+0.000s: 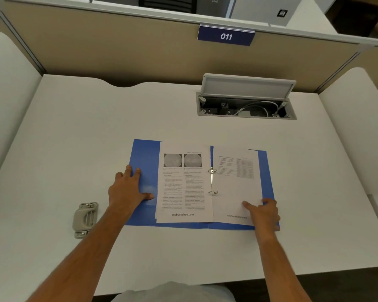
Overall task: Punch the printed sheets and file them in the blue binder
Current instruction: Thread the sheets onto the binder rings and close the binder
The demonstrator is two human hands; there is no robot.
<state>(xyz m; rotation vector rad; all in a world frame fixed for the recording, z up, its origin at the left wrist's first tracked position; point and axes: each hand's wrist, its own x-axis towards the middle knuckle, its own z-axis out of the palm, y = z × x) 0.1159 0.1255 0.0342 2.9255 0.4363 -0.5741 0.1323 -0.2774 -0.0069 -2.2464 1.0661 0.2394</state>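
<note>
The body text on the printed sheets (183, 188) is too small to be read. Most of the blue binder (144, 162) is covered by them. Its 4 o'clock corner is hidden by the right hand (264, 214); whether the sheet edge is pinched cannot be told. The left forearm (79, 258) and right forearm (277, 269) are cut off at 6 o'clock.

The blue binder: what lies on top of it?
Printed sheets lie either side of its rings. The left hand rests on the bare left cover, the right hand on the right sheet. Lower sheets are covered.
</note>
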